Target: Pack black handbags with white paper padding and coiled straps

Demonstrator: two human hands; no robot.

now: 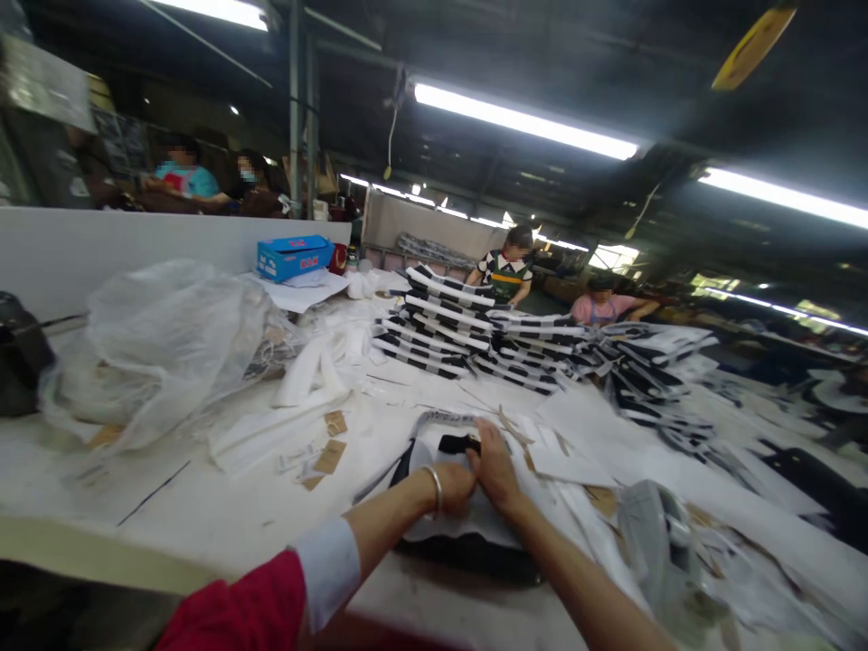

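Observation:
In front of me on the table lies a folded black-and-white garment (434, 452), its dark lower edge facing me. My left hand (456, 488), with a silver bangle at the wrist, is closed over the middle of it. Close beside it, my right hand (494, 463) is closed too, and the fingertips of both hands meet just below a short black strip (457, 444). What they pinch is hidden by the fingers. Several brown card tags (330, 457) with white strings lie to the left of the garment.
Stacked folded black-and-white garments (440, 325) stand at the back. A clear plastic bag (169, 339) and blue box (293, 259) are to the left, a grey tape dispenser (652, 533) to the right. Co-workers sit or stand beyond the table; one wears a checked top (503, 276).

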